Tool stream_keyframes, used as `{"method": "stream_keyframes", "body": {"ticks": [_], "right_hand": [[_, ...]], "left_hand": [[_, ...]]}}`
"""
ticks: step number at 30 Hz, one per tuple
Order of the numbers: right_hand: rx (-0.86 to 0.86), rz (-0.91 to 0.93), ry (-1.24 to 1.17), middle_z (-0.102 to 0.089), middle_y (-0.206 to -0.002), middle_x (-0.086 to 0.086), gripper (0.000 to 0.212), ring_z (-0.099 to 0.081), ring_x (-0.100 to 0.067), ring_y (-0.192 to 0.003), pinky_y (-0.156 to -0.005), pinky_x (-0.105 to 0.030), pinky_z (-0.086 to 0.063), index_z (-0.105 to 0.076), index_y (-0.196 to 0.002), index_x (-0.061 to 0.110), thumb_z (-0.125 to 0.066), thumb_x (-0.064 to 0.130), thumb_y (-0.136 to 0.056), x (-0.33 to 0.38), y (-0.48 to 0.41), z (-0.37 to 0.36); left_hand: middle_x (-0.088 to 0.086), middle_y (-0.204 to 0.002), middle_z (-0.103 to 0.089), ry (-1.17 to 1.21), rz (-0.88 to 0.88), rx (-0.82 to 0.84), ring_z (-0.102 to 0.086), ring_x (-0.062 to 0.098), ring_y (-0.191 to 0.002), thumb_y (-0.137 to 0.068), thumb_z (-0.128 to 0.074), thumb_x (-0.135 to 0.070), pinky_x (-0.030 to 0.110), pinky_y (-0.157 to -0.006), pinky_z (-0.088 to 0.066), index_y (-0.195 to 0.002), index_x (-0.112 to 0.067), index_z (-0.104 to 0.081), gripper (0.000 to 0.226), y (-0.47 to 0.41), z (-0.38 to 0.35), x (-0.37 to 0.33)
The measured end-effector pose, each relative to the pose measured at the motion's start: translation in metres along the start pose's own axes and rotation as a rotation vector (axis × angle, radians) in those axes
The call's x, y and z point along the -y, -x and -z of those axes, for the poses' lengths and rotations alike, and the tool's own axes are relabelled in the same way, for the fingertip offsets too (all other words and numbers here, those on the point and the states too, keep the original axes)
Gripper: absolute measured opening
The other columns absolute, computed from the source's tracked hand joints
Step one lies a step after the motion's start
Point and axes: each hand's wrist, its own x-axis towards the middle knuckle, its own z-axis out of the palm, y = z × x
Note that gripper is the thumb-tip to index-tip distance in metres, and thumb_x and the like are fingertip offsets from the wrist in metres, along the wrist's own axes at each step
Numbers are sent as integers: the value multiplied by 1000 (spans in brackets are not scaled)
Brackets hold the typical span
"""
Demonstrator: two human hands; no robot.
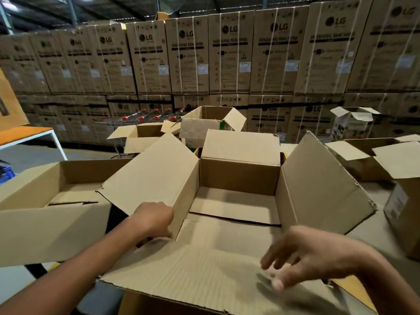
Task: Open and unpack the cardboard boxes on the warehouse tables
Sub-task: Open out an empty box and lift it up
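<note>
The open box (238, 173) lies straight ahead, empty, between both hands — the left hand (154, 219) grips its left wall, the right hand (313, 253) hovers, fingers loosely spread, over the near flap (193, 269).

Plain brown open box (238, 176); orange-topped white table (27, 133); blue crate (5, 172).
</note>
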Motion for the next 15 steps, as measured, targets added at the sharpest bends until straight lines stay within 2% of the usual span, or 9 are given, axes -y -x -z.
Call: {"method": "stream_keyframes", "body": {"ticks": [2,3,5,6,8,10,12,15], "right_hand": [[87,-5,81,-60,-132,23,65,-56,1,-120,-104,-26,-46,-61,-131,37,-77,62,-73,9,-11,-4],[108,-22,125,-56,-137,23,71,-53,-1,-124,-107,-29,-43,-56,-136,40,-78,61,-72,12,-16,-7],[149,-46,176,-53,-141,21,76,-51,-5,-126,-109,-35,-43,-51,-140,41,-80,59,-72,17,-22,-9],[169,-54,185,-53,-141,20,75,-52,-6,-126,-109,-35,-43,-51,-140,40,-79,58,-74,19,-22,-10],[154,-47,205,-57,-137,19,63,-56,-2,-121,-106,-31,-46,-55,-138,36,-74,53,-81,21,-18,-11],[38,-30,237,-64,-130,19,47,-60,3,-113,-101,-26,-49,-63,-132,30,-67,45,-88,23,-15,-13],[-76,-49,236,-68,-123,19,38,-61,3,-109,-100,-28,-49,-68,-126,27,-62,41,-91,23,-13,-18],[-166,-120,195,-68,-115,22,31,-61,1,-107,-99,-27,-47,-72,-121,28,-60,39,-95,26,-8,-27]], "left_hand": [[-3,-108,-68,-25,-19,-13,-65,20,-97,-82,-66,-60,31,-78,-52,-115,-23,-66,49,3,14,-3],[-5,-106,-68,80,-61,51,-64,17,-96,-83,-66,-61,30,-75,-50,-117,-25,-65,50,5,20,-4],[-8,-100,-68,426,-238,306,-63,8,-87,-87,-65,-57,25,-73,-50,-118,-22,-67,47,8,30,-3],[-9,-96,-69,545,-329,393,-63,6,-85,-88,-64,-54,23,-74,-51,-118,-19,-68,45,11,33,-3],[-10,-95,-69,620,-436,431,-65,6,-87,-89,-64,-52,22,-78,-52,-118,-16,-68,46,20,38,-1],[-5,-106,-70,640,-514,429,-67,9,-98,-88,-64,-56,27,-89,-54,-121,-17,-66,51,30,43,1],[-6,-115,-69,711,-556,457,-66,8,-106,-84,-63,-60,31,-98,-52,-125,-21,-63,57,44,52,1],[-14,-122,-65,684,-618,465,-62,1,-111,-74,-62,-67,26,-100,-50,-131,-29,-58,69,67,63,-1]]}}
